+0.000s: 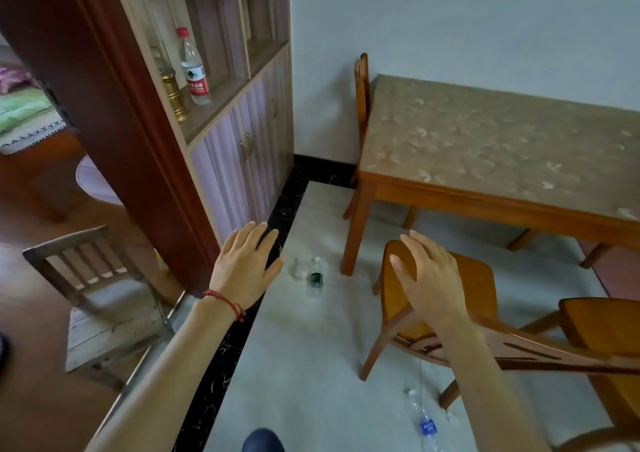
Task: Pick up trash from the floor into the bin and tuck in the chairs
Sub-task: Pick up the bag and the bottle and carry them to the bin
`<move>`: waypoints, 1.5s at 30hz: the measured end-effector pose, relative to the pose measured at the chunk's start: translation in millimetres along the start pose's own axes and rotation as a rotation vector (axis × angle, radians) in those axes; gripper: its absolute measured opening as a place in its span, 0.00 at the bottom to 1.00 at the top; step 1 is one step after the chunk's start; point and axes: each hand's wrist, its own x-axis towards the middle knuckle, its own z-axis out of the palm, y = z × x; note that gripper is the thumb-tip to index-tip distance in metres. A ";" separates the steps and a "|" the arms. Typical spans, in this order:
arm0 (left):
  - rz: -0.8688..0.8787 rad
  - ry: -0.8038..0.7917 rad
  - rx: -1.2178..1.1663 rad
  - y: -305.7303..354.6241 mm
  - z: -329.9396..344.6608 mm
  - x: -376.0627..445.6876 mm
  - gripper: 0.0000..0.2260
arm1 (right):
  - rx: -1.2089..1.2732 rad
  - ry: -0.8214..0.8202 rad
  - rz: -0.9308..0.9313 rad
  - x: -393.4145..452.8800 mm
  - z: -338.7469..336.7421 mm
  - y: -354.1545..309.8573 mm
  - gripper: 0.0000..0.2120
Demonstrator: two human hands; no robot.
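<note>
A clear plastic bottle with a dark green label [315, 277] lies on the pale tiled floor, with a crumpled clear scrap [300, 268] just to its left. Another clear bottle with a blue label [423, 420] lies near the bottom, beside a chair leg. A wooden chair [478, 285] stands pulled out from the wooden table [485, 195]. My left hand [244, 264] hovers open, fingers spread, left of the green-label bottle. My right hand [427, 278] is open above the chair's seat, apart from it as far as I can tell. No bin is in view.
A second chair [361, 101] is tucked at the table's far end by the wall. Part of another chair [602, 334] shows at the right edge. A cabinet [242, 146] with bottles on its shelf stands at left, beside a doorway and a small grey wooden chair [93, 295].
</note>
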 end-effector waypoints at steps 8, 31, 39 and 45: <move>-0.008 0.027 -0.015 -26.2 25.4 57.9 0.25 | -0.003 0.004 0.008 57.2 28.1 -0.5 0.22; -0.008 -0.298 -0.103 -135.9 147.5 256.5 0.24 | 0.064 -0.102 0.106 266.8 145.0 -20.1 0.27; -0.110 -0.378 -0.154 -137.9 206.3 293.7 0.29 | 0.117 -0.200 0.138 322.5 204.8 18.1 0.26; -0.086 -0.418 -0.185 -149.4 263.5 318.5 0.31 | 0.138 -0.233 0.151 342.0 268.2 37.7 0.25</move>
